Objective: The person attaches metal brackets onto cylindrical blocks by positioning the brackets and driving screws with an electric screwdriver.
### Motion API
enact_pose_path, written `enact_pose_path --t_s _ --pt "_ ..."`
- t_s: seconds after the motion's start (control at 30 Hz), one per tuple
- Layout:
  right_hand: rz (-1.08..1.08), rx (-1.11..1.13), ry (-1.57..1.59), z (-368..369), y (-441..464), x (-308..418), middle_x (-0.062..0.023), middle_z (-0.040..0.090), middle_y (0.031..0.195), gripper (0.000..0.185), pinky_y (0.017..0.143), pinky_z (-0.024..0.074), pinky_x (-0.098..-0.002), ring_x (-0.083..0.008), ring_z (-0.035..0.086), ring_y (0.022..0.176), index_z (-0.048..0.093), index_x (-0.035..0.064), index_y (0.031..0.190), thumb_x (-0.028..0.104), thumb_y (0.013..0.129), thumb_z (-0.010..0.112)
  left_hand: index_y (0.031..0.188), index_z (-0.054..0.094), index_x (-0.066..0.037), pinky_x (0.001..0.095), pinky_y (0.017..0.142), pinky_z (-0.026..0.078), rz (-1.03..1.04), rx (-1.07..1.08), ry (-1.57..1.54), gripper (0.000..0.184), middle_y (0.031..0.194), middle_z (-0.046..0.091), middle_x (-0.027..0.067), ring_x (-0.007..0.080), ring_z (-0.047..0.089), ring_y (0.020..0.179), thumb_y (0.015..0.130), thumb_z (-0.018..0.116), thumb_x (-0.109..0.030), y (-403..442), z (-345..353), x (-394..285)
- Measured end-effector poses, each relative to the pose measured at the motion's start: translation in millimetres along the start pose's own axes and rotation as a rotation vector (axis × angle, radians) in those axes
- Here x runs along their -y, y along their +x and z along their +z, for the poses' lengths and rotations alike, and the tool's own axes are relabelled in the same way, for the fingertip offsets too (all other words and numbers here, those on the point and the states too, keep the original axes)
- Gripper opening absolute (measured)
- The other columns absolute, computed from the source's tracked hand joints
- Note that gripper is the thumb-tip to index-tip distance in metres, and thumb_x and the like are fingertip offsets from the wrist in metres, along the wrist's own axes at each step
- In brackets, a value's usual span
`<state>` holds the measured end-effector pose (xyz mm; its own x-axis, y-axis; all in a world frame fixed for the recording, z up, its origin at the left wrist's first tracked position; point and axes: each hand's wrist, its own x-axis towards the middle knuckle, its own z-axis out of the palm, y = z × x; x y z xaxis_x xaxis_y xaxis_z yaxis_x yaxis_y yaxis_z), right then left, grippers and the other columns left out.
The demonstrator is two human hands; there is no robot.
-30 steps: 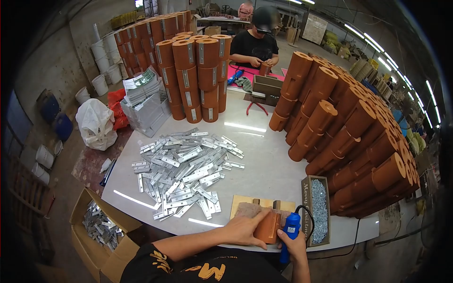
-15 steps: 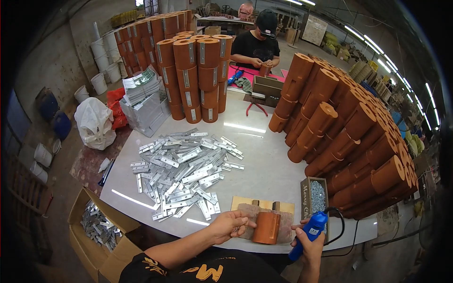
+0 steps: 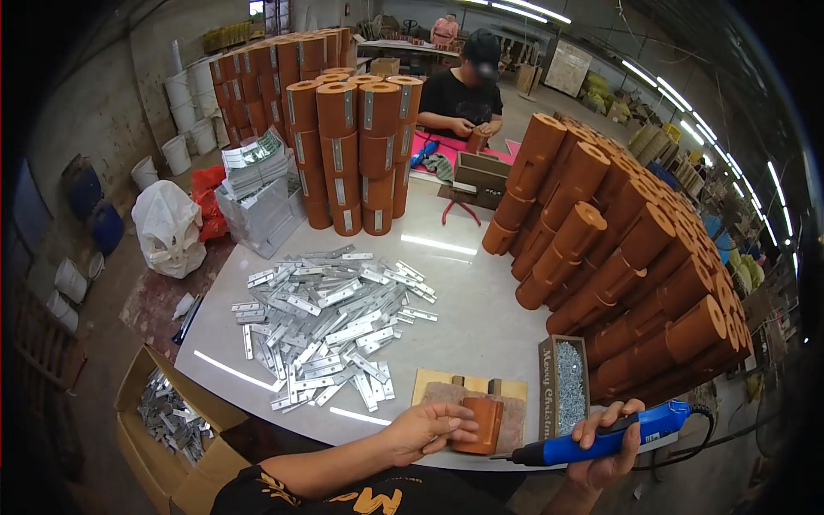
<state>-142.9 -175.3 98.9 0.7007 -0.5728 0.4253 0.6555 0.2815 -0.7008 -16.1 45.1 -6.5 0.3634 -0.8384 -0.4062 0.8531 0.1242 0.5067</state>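
A box [image 3: 549, 410] with small metal pieces [image 3: 569, 388] stands at cylinder's [image 3: 480, 427] two o'clock; right grip [image 3: 604, 455] clasps blue power tool [image 3: 657, 422]; left grip [image 3: 429, 430], I cannot tell.

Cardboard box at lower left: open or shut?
Open: the box has its flaps spread, and metal strips show inside.

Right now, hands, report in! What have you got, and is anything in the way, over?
Left hand at brown tube, fingers loose. Right hand gripping blue driver. Tube lying on pad. Nothing seen between driver tip and tube.
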Motion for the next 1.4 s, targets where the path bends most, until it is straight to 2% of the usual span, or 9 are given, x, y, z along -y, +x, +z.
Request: enact_pose_path --t_s 0.1,0.13,0.33,0.53,0.67,0.8,1.1,1.4 --pt "-0.017 0.071 0.058 13 6 -2 -0.0112 0.056 0.088 0.027 0.056 0.0526 -0.0344 -0.0181 0.056 0.057 0.041 0.0039 0.111 0.026 0.099 0.051 0.125 0.051 0.003 0.0169 0.037 0.033 -0.032 0.039 0.083 0.029 0.113 0.063 0.0179 0.0187 0.07 0.09 0.101 0.052 -0.012 0 1 -1" --pt "-0.025 0.099 0.06 15 7 -3 -0.0115 0.056 0.089 0.027 0.055 0.052 -0.0343 -0.0181 0.056 0.057 0.04 0.0047 0.11 0.027 0.1 0.051 0.117 0.054 0.001 0.0175 0.035 0.031 -0.024 0.03 0.064 0.027 0.101 0.067 0.0147 0.0152 0.069 0.069 0.1 0.055 -0.02 0 1 -1" --pt "-0.052 0.103 0.093 27 11 -11 -0.011 0.056 0.089 0.026 0.058 0.0526 -0.035 -0.0182 0.057 0.059 0.041 0.0051 0.11 0.029 0.101 0.05 0.099 0.058 -0.003 0.0178 0.036 0.029 -0.023 -0.094 0.212 0.024 0.084 0.067 0.0094 0.0079 0.051 0.049 0.097 0.061 -0.027 3 -1 1" --pt "-0.066 0.01 0.124 28 15 -15 -0.0099 0.057 0.088 0.026 0.059 0.0527 -0.0351 -0.018 0.058 0.06 0.045 0.0057 0.109 0.03 0.101 0.051 0.1 0.057 -0.004 0.0181 0.037 0.028 0.041 0.002 0.175 0.022 0.087 0.067 0.0105 0.0071 0.049 0.05 0.099 0.059 -0.026 -1 12 -2" --pt "-0.111 -0.04 0.104 25 19 -10 -0.0082 0.058 0.087 0.025 0.058 0.0528 -0.035 -0.0174 0.058 0.059 0.048 0.0071 0.107 0.031 0.1 0.051 0.108 0.051 -0.003 0.016 0.041 0.032 0.094 0.031 0.198 0.021 0.094 0.069 0.0133 0.0071 0.05 0.051 0.1 0.055 -0.022 -1 21 -7" --pt "-0.113 -0.092 0.118 27 22 -9 -0.0073 0.059 0.087 0.025 0.058 0.0527 -0.0352 -0.0176 0.058 0.059 0.049 0.0075 0.106 0.032 0.101 0.05 0.103 0.052 -0.004 0.0163 0.04 0.032 0.076 0.069 0.199 0.02 0.095 0.069 0.0144 0.0071 0.049 0.05 0.101 0.055 -0.023 0 23 -3" --pt "-0.099 -0.102 0.158 28 23 -15 -0.0081 0.059 0.087 0.026 0.06 0.0534 -0.0383 -0.0198 0.059 0.059 0.048 0.0084 0.107 0.032 0.098 0.053 0.094 0.056 -0.005 0.0215 0.042 0.033 0.049 0.015 0.063 0.022 0.078 0.063 0.0092 0.0103 0.046 0.05 0.1 0.056 -0.026 1 27 5" --pt "-0.1 -0.086 0.168 22 26 -23 -0.0084 0.06 0.088 0.026 0.058 0.053 -0.0351 -0.0181 0.059 0.059 0.047 0.008 0.108 0.032 0.099 0.052 0.09 0.055 -0.005 0.0203 0.044 0.032 0.047 -0.027 0.075 0.032 0.068 0.055 0.0054 0.0098 0.042 0.05 0.101 0.053 -0.036 -2 34 8"
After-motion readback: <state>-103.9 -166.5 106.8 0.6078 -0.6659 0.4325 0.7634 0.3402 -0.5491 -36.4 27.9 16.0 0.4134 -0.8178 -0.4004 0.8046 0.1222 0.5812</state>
